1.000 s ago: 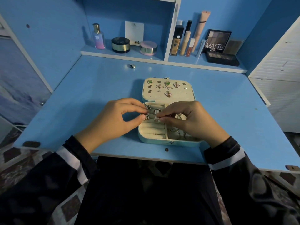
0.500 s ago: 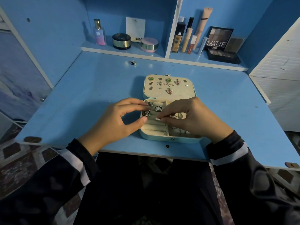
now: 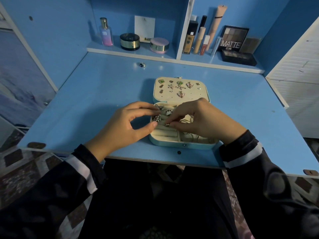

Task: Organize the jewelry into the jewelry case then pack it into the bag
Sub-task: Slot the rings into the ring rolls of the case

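Note:
A light blue jewelry case [image 3: 183, 146] lies open on the blue desk [image 3: 86, 100], its cream lid [image 3: 200, 98] studded with several earrings. Three silver rings sit in the cream ring rolls at the case's left side. My right hand [image 3: 203, 120] reaches over the tray and pinches a small ring [image 3: 167, 124] against the rolls. My left hand [image 3: 124, 125] rests at the case's left edge, thumb and fingers touching the wall beside the rings. Thin gold chains lie in the right compartments, partly hidden under my right hand.
One loose dark ring [image 3: 142, 65] lies on the desk near the back shelf. The shelf holds a perfume bottle [image 3: 106, 32], two round compacts, several makeup tubes and a MATTE palette [image 3: 233, 38]. A white cabinet [image 3: 296, 83] stands at the right. A dark bag sits on my lap, barely visible.
My right hand has pushed the small ring a little lower and left into the ring rolls. My left hand has stayed at the case's side. The view has shifted slightly.

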Available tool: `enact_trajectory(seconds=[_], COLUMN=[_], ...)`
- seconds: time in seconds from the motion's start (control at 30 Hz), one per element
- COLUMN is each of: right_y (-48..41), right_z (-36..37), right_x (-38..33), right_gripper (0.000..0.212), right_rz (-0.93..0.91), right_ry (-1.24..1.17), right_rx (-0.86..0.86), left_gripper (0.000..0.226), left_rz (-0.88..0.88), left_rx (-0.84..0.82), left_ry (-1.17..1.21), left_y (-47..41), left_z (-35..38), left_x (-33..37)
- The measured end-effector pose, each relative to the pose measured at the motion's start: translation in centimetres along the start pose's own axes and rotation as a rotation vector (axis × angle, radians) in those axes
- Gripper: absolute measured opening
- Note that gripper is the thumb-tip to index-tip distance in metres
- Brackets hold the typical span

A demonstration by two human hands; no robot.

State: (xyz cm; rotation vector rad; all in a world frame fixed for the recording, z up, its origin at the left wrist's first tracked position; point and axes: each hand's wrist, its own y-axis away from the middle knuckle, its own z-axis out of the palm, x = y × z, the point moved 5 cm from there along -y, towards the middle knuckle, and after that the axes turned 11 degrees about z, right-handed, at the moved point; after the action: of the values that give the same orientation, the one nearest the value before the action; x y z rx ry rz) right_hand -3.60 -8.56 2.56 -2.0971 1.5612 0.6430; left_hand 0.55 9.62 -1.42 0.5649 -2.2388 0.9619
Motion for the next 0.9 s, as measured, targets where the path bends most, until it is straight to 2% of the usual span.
enact_trajectory(seconds=[0.23,0.5,0.7,0.9], right_y=[-0.5,0.3,1.3,1.3], right_z=[0.6,0.7,0.8,0.4], right_x=[0.0,0.4,0.7,1.0], right_gripper=[0.013,0.013,0.022,0.013], right_rz=[-0.026,-0.007,0.034,0.088], right_ry=[0.069,0.057,-0.001,-0.105], right_rx=[-0.008,0.077,0.115,0.157], left_gripper=[0.033,0.036,0.036,0.035], left_rz=[0.002,0.003,-0.001,-0.009], left_rx=[-0.006,-0.014,-0.011,0.000], left_ry=[0.009,0.005,0.004,0.028], left_y=[-0.1,-0.1,0.0,-0.1], left_z=[-0.1,0.0,0.1,0.1], left_x=[0.0,-0.2,-0.4,-0.4])
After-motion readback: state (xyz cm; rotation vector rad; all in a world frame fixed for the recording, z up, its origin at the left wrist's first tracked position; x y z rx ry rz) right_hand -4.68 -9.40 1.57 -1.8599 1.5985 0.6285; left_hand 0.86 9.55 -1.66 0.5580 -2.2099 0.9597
